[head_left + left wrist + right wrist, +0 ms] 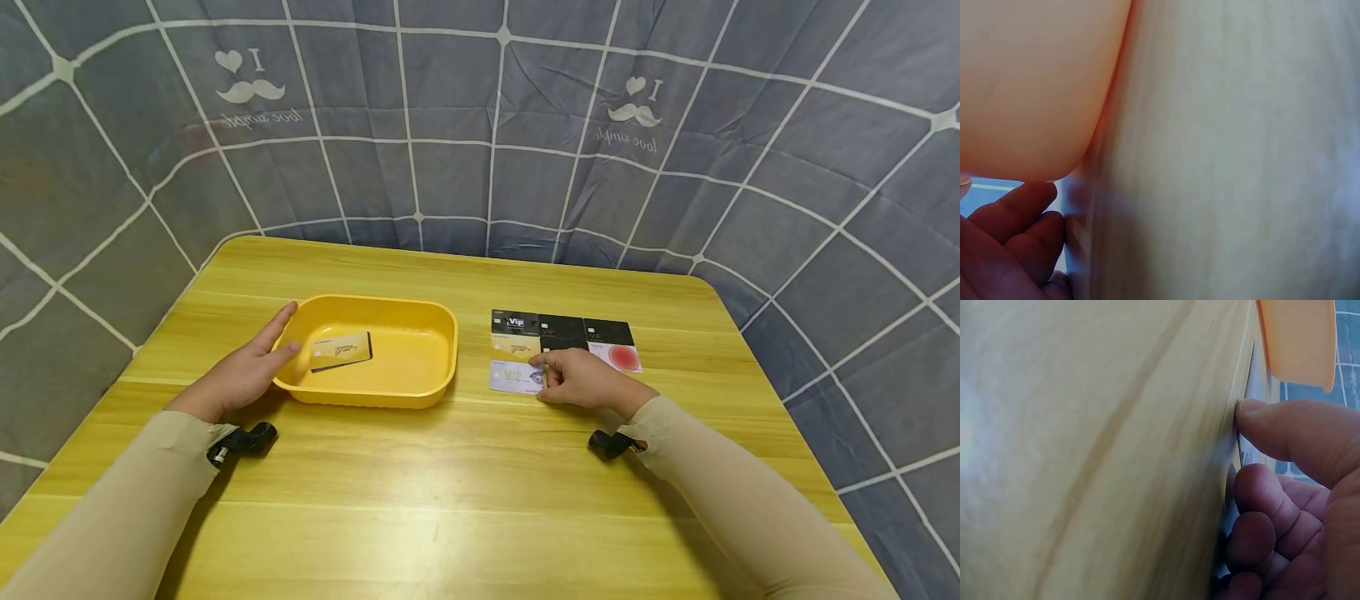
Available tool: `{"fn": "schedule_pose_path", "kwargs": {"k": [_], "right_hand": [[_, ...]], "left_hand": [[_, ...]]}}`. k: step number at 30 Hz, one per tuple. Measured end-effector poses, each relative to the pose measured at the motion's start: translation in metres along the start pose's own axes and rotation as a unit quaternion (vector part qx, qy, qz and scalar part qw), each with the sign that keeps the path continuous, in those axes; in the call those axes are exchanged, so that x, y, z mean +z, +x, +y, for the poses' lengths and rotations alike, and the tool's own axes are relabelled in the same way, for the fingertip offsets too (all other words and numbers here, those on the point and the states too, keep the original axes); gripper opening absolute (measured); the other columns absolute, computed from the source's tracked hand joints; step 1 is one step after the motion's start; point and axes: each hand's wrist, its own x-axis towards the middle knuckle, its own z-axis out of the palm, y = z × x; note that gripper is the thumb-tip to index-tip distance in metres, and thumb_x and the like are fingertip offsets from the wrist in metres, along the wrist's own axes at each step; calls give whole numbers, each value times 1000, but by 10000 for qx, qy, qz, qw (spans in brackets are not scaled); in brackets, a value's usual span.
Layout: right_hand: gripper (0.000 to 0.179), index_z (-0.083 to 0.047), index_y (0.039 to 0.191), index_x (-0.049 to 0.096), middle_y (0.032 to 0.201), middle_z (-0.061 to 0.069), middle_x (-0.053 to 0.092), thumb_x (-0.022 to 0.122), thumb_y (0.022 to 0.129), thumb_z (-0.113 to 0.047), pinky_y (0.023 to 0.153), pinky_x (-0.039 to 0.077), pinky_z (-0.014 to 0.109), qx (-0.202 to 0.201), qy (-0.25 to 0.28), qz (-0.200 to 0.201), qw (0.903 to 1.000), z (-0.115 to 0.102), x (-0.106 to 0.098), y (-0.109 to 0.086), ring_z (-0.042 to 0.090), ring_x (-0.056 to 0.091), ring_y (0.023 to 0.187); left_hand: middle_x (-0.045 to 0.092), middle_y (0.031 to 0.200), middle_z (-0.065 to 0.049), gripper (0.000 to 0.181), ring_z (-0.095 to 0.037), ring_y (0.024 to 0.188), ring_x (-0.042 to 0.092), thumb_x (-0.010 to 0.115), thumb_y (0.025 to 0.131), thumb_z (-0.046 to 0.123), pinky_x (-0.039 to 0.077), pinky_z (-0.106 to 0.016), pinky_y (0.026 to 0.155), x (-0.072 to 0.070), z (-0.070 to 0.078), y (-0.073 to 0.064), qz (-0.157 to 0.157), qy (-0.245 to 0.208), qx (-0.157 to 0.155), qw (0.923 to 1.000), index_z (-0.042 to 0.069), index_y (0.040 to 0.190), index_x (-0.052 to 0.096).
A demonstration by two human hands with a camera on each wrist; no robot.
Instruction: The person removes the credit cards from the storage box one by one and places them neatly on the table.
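My left hand (251,367) holds the left end of a yellow plastic tray (375,393), thumb over the rim and fingers along the outer wall. In the left wrist view, fingertips (1041,194) meet the tray's wall. Inside the tray lies a gold card (341,350) over a dark one. On the right, my right hand (588,382) holds a white VIP card (510,377) at its right end, thumb at the near edge and index finger at the far edge. The right wrist view shows the thumb (1272,419) at this card's edge, low against the table.
Several other cards adjoin the white one in rows: a black Vip card (515,322), two more black cards behind, a gold card (510,345) and a card with a red circle (622,357). A grey checked curtain (450,108) surrounds the wooden table (420,500).
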Motion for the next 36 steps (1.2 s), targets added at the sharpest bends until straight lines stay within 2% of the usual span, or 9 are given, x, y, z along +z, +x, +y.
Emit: {"fn": "schedule_pose_path", "kwargs": {"k": [9,16,36], "right_hand": [[54,-7,140,65,71,-6,58,82,92,-22,56,34,23,-56,46,-20,10000,4,-3,0,11,51,63],[46,-11,137,68,71,-6,57,80,93,-20,56,34,23,-86,72,-43,9999,8,-6,0,12,50,61],[44,-8,136,69,70,-5,56,78,94,-18,56,32,23,-160,61,-133,9998,13,-15,0,11,47,60]], "left_hand": [[-14,176,-21,74,-62,156,-1,34,114,48,6,-83,117,2,5,-1,-9,-61,-55,10000,37,167,-18],[-14,176,-18,75,-61,157,-2,34,115,48,6,-83,118,3,10,-2,47,49,-31,10000,33,168,-17],[-12,176,-20,75,-62,156,0,34,114,49,7,-83,118,6,16,-3,84,92,-126,9998,34,167,-17]]}}
